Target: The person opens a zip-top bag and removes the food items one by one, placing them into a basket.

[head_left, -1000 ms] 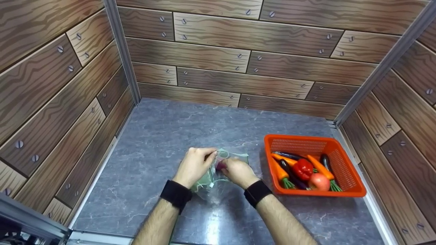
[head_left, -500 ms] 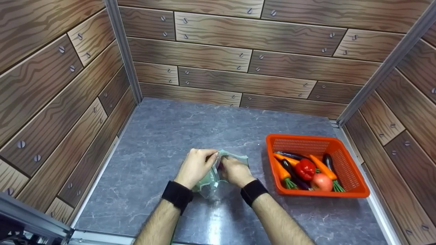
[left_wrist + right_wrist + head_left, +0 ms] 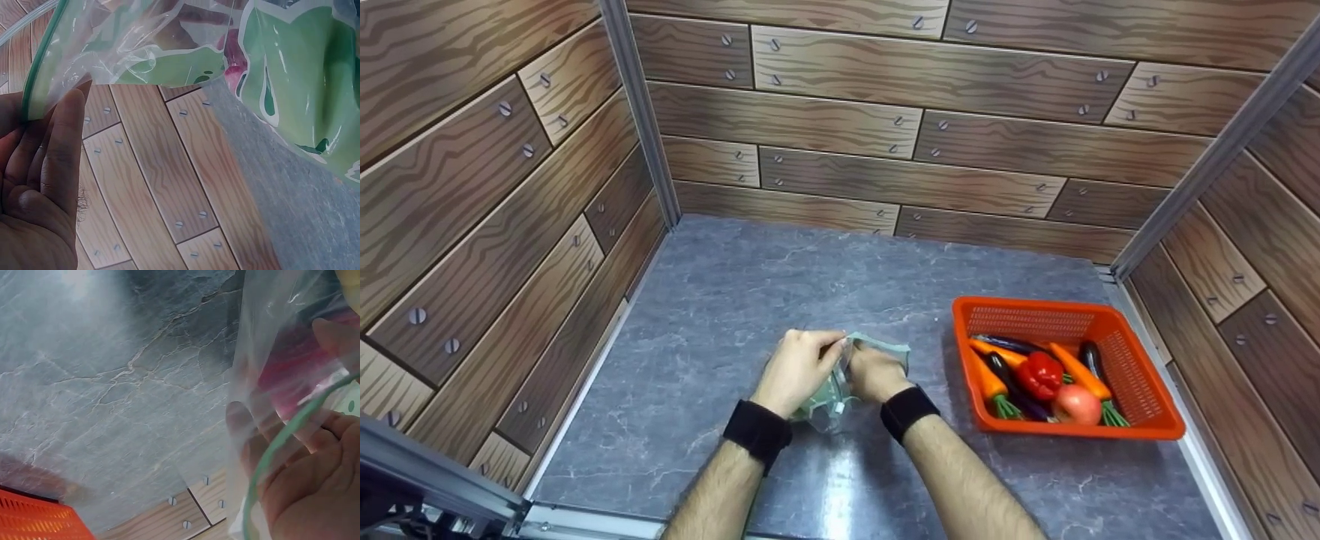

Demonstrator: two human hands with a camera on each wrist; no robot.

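Note:
A clear zip bag (image 3: 163, 34) with a green print and a green zip strip is raised between the two hands. At its mouth, the left hand (image 3: 801, 367) pinches the rim by the zip strip, as the left wrist view shows. The right hand (image 3: 879, 373) reaches inside the bag, past the green strip. Through the plastic in the right wrist view, its thumb and fingers (image 3: 332, 334) lie around a magenta object (image 3: 298, 365), whose kind I cannot tell. In the head view the right hand and bag hide that object.
An orange-red plastic basket (image 3: 1140, 375) stands at the right, holding carrots (image 3: 1080, 371), eggplants (image 3: 1011, 344), a red bell pepper (image 3: 1040, 375) and a reddish round fruit (image 3: 1077, 405). Wood-print walls (image 3: 840, 112) enclose the grey marbled tabletop (image 3: 750, 285) at the back and both sides.
The right hand has moved leftward and deeper into the bag, carrying the magenta object out of the head view's sight. The left hand keeps its pinch on the rim. The head view has shifted slightly.

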